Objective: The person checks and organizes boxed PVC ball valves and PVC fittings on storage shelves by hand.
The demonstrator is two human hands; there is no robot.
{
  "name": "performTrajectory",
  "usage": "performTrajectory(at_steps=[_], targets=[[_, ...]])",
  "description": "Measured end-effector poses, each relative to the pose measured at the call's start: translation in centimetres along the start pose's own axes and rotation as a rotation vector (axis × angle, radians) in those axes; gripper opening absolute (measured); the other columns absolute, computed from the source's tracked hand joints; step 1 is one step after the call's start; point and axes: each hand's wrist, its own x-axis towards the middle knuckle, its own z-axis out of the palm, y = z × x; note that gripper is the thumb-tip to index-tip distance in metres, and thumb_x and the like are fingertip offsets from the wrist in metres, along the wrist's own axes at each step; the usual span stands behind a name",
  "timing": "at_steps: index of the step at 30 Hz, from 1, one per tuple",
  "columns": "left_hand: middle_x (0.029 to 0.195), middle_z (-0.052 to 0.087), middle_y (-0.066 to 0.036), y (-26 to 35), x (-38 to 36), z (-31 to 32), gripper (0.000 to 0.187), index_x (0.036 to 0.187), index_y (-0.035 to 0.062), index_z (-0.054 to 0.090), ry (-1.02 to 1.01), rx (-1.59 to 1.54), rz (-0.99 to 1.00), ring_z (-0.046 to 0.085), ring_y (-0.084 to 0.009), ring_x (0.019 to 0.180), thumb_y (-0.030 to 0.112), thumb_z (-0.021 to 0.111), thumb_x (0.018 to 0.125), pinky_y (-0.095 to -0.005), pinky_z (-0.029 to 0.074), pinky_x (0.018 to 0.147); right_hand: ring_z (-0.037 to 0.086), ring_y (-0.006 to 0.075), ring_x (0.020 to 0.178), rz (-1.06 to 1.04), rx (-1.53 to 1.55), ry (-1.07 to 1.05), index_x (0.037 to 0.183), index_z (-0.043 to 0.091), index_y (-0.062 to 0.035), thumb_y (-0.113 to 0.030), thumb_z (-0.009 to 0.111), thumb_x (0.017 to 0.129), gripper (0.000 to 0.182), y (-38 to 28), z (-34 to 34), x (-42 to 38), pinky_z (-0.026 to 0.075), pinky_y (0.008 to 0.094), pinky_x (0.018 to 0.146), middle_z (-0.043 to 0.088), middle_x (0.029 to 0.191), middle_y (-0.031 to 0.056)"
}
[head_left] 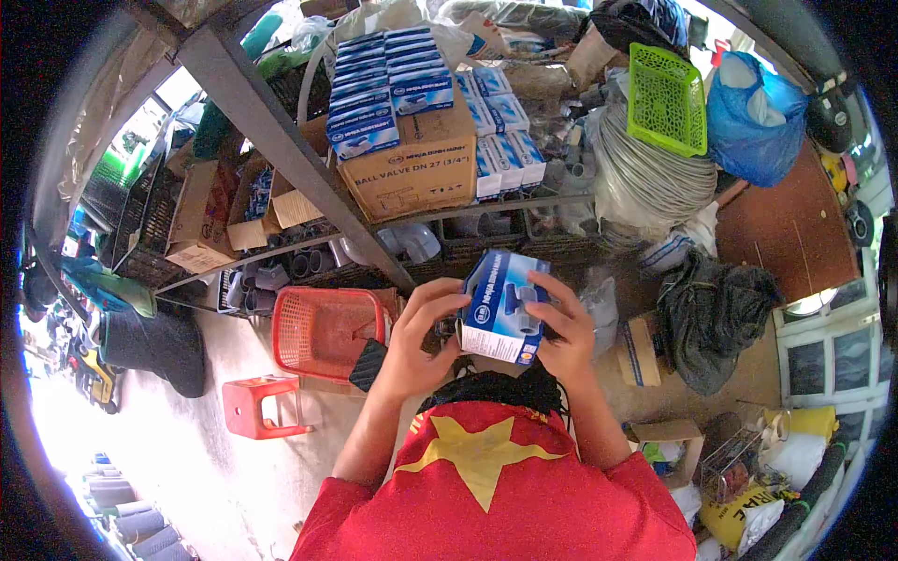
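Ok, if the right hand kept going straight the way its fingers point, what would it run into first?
The right hand grips the blue and white box, with its fingers pointing up-left across it. Going straight on, it would likely first meet the grey shelf frame or the dark baskets behind it; depth is unclear.

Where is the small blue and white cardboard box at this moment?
In the head view, the small blue and white cardboard box sits at centre, held between the left hand and right hand, right of the red plastic basket.

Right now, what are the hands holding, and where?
A small blue and white box: the left hand grips its left side, the right hand its right side.
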Motion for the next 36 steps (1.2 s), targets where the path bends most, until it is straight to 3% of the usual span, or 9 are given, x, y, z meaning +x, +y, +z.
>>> performTrajectory(at_steps=[2, 5, 14, 17, 23, 26, 30, 33, 36], targets=[[0.133, 0.05, -0.018, 1.3, 0.5, -0.8, 0.053, 0.127, 0.0036, 0.054, -0.08, -0.195, -0.137, 0.048, -0.0315, 0.124, 0.004, 0.068, 0.075, -0.0398, 0.04, 0.102, 0.06, 0.0353, 0.112, -0.043, -0.001, 0.056, 0.108, 0.069, -0.0139, 0.01, 0.07, 0.063, 0.051, -0.1, 0.0, -0.2, 0.053, 0.0364, 0.087, 0.054, 0.131, 0.0195], [0.126, 0.056, -0.018, 2.4, 1.5, -1.8, 0.049, 0.124, 0.0002, 0.056, -0.115, -0.244, -0.081, 0.053, -0.0287, 0.12, 0.002, 0.069, 0.077, -0.0378, 0.043, 0.1, 0.061, 0.0326, 0.112, -0.136, -0.077, 0.087, 0.106, 0.07, -0.0144, 0.01, 0.07, 0.062, 0.051, 0.7, 0.3, -0.2, 0.053, 0.0349, 0.085, 0.056, 0.128, 0.0196], [0.125, 0.059, -0.016, 0.1, 2.4, -4.2, 0.044, 0.123, 0.0045, 0.059, -0.311, -0.306, -0.165, 0.06, -0.0266, 0.113, -0.003, 0.063, 0.08, -0.0353, 0.05, 0.093, 0.066, 0.022, 0.088, -0.175, -0.231, 0.033, 0.104, 0.071, -0.0183, 0.01, 0.07, 0.061, 0.051, 0.5, 0.6, -1.1, 0.047, 0.0255, 0.056, 0.06, 0.124, 0.0153], [0.124, 0.059, -0.017, 0.0, 2.1, -3.2, 0.043, 0.119, 0.0047, 0.062, -0.175, -0.104, 0.011, 0.062, -0.0275, 0.11, -0.007, 0.059, 0.077, -0.0348, 0.052, 0.09, 0.066, 0.0217, 0.086, -0.181, -0.231, 0.024, 0.104, 0.071, -0.0201, 0.01, 0.07, 0.06, 0.053, 0.4, 1.0, -1.3, 0.047, 0.0252, 0.054, 0.06, 0.124, 0.0152], [0.121, 0.061, -0.017, -0.3, 1.3, -1.6, 0.04, 0.114, 0.0035, 0.064, 0.017, 0.005, 0.127, 0.063, -0.0267, 0.107, -0.009, 0.054, 0.077, -0.0332, 0.054, 0.082, 0.067, 0.0285, 0.095, -0.237, -0.258, 0.098, 0.104, 0.071, -0.0214, 0.005, 0.075, 0.067, 0.046, -0.3, 1.7, -1.0, 0.056, 0.0304, 0.067, 0.06, 0.122, 0.0186], [0.121, 0.061, -0.015, 0.5, 1.2, -2.4, 0.041, 0.117, 0.003, 0.062, -0.097, -0.103, -0.045, 0.063, -0.0244, 0.106, -0.009, 0.053, 0.079, -0.032, 0.053, 0.082, 0.066, 0.0316, 0.099, -0.21, -0.278, 0.06, 0.101, 0.073, -0.0226, 0.002, 0.077, 0.069, 0.04, 0.0, 1.3, -1.6, 0.056, 0.0332, 0.075, 0.058, 0.124, 0.021], [0.115, 0.063, -0.01, 0.2, 1.5, -2.4, 0.04, 0.122, 0.0009, 0.056, -0.13, -0.357, -0.22, 0.06, -0.0177, 0.106, -0.007, 0.051, 0.083, -0.0306, 0.051, 0.084, 0.066, 0.0327, 0.1, -0.268, -0.339, 0.059, 0.099, 0.075, -0.023, 0.0, 0.079, 0.069, 0.038, -0.2, 1.2, -0.8, 0.055, 0.0345, 0.077, 0.053, 0.129, 0.0221], [0.109, 0.062, -0.009, -1.0, 2.9, -3.1, 0.034, 0.118, -0.0004, 0.056, -0.229, -0.494, -0.155, 0.06, -0.0162, 0.101, -0.005, 0.051, 0.085, -0.0301, 0.051, 0.082, 0.066, 0.0326, 0.098, -0.288, -0.331, -0.001, 0.099, 0.076, -0.0233, -0.002, 0.08, 0.067, 0.039, 0.2, 0.8, -1.4, 0.055, 0.0355, 0.078, 0.052, 0.13, 0.0217], [0.112, 0.061, -0.009, -1.3, 4.6, -4.1, 0.028, 0.117, -0.001, 0.055, -0.424, -0.577, -0.358, 0.058, -0.0144, 0.102, 0.002, 0.056, 0.09, -0.0298, 0.05, 0.085, 0.066, 0.0302, 0.093, -0.277, -0.245, -0.077, 0.101, 0.075, -0.0265, -0.004, 0.081, 0.063, 0.045, 0.1, 0.8, -1.9, 0.055, 0.0351, 0.076, 0.052, 0.13, 0.0198]])
